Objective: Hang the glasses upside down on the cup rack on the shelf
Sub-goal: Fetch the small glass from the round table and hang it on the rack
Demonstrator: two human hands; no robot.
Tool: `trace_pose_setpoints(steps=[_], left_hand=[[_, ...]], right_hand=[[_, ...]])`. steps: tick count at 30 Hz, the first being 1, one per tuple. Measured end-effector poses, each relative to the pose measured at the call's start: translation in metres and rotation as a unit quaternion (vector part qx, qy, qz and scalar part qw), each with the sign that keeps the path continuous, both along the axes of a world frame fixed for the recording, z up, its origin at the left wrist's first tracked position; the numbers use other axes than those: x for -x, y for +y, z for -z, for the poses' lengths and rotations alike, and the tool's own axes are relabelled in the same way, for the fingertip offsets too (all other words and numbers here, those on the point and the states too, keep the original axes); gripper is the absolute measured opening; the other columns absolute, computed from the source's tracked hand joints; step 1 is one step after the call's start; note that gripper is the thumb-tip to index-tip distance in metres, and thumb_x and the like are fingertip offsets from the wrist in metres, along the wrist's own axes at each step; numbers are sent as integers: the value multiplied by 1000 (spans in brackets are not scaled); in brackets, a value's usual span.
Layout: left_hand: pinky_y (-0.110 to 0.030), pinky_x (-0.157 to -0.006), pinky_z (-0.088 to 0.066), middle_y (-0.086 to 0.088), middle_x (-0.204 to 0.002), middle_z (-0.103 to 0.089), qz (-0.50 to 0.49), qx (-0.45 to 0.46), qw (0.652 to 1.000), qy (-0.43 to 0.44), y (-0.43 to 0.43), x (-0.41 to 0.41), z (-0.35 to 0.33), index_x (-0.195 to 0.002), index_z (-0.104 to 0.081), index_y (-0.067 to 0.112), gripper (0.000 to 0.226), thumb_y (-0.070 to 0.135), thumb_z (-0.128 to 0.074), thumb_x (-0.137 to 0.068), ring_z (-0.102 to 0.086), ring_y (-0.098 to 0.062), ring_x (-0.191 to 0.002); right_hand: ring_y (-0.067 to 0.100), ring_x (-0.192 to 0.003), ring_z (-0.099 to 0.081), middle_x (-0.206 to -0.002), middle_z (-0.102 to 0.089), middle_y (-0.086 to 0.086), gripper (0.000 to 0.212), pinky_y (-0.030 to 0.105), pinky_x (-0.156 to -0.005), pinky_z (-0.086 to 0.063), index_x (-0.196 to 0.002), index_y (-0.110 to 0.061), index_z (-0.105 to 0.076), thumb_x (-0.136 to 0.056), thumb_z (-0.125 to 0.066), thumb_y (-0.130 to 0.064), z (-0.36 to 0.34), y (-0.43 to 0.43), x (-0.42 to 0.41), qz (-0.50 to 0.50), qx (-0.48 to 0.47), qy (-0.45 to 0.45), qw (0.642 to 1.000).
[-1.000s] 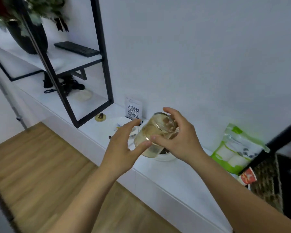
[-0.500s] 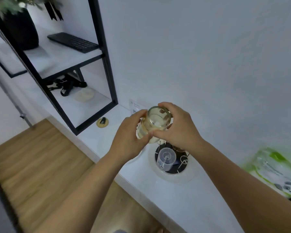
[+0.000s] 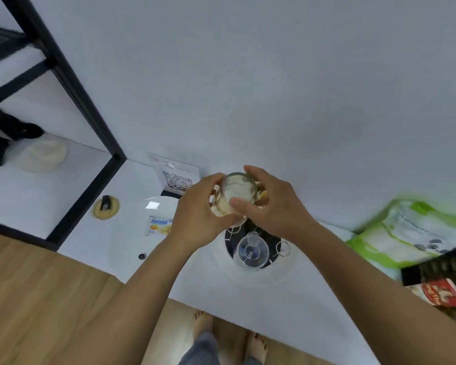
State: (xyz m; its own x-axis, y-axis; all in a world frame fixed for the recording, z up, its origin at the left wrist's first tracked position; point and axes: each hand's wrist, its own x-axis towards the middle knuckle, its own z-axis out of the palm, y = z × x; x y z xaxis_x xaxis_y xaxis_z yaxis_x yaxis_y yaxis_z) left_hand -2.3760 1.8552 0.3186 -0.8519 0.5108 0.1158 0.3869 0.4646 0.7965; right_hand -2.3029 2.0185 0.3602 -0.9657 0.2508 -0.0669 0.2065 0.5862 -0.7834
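Observation:
A yellowish clear glass [image 3: 236, 191] is held between both my hands, its base turned up towards the camera. My left hand [image 3: 199, 217] grips its left side and my right hand [image 3: 274, 209] its right side, thumb across the front. Just below the hands stands the cup rack [image 3: 279, 250], wire prongs on a dark round base in a white dish. A clear glass [image 3: 252, 250] hangs upside down on the rack's front prong. The held glass hovers over the rack's back part, which my hands hide.
On the white shelf [image 3: 169, 272] a QR-code stand [image 3: 175, 177] sits behind a white plate [image 3: 153, 206] holding a snack packet [image 3: 158, 225]. A black frame post [image 3: 71, 83] rises at left. A green bag [image 3: 411, 233] and red packet [image 3: 442, 296] lie at right.
The camera has tilted down and closer. Both hands have brought the glass from tilted sideways to base-up, and lowered it over the rack.

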Motion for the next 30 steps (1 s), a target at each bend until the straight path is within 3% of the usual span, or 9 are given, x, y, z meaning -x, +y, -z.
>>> trace_pose_setpoints(steps=[4,8,11,14,17,19,23,27,30], left_hand=[[-21,-72,-54,38,-99,-58,32,-1,999,-4,5,12,15,-113,-47,56,68,65,-78,-53,-56,10,-95],[-26,-70,-55,51,-107,-49,83,10,996,3,14,15,30,-112,-42,59,66,66,-75,-55,-54,11,-96],[-37,-76,-58,41,-97,-55,98,21,995,-8,16,12,45,-118,-43,52,72,68,-73,-55,-60,-2,-94],[-44,-77,-58,29,-100,-54,106,33,994,-4,18,11,57,-120,-43,46,73,65,-71,-56,-62,-12,-94],[-37,-72,-59,34,-95,-56,110,37,993,1,20,13,64,-116,-44,46,68,65,-72,-57,-59,4,-86],[-34,-70,-58,44,-97,-54,106,46,993,1,19,15,70,-114,-42,49,66,64,-73,-58,-56,12,-86],[-36,-73,-58,28,-98,-59,98,88,991,-12,10,15,86,-117,-45,45,69,64,-75,-58,-61,-2,-88],[-11,-66,-44,36,-87,-52,98,100,990,-35,6,13,94,-116,-43,48,67,69,-70,-58,-56,17,-83],[-24,-74,-54,23,-94,-59,115,102,985,-75,7,16,102,-112,-47,45,62,54,-80,-60,-59,5,-82]], right_hand=[[15,-105,-61,-121,-63,-4,53,43,-95,-49,-136,-30,-50,-90,-54,-56,11,1,4,48,40,-42,997],[-3,-102,-54,-125,-61,-6,47,9,-82,-38,-135,-26,-54,-97,-43,-52,33,-2,-6,98,88,-47,990],[-21,-89,-52,-99,-62,-23,42,-2,-70,-34,-119,-26,-62,-97,-38,-54,44,-7,-12,124,111,-36,985],[-21,-84,-53,-84,-59,-30,38,-2,-68,-36,-107,-31,-64,-95,-37,-55,53,-6,-13,147,142,-42,978],[-14,-86,-56,-87,-64,-23,39,7,-72,-42,-107,-35,-60,-93,-34,-59,62,-4,-11,140,141,-59,978],[-3,-89,-57,-97,-67,-10,47,18,-78,-45,-108,-27,-62,-93,-31,-59,67,-4,-9,118,135,-68,981],[-1,-83,-56,-94,-66,-7,42,19,-68,-42,-102,-23,-62,-96,-31,-51,77,-6,-7,83,133,-82,984],[2,-101,-48,-113,-52,-15,44,12,-76,-31,-134,-23,-53,-101,-35,-46,94,-13,-9,93,117,-110,983],[10,-99,-51,-113,-56,-7,38,18,-74,-37,-132,-22,-50,-97,-41,-34,106,-15,-7,102,124,-135,978]])
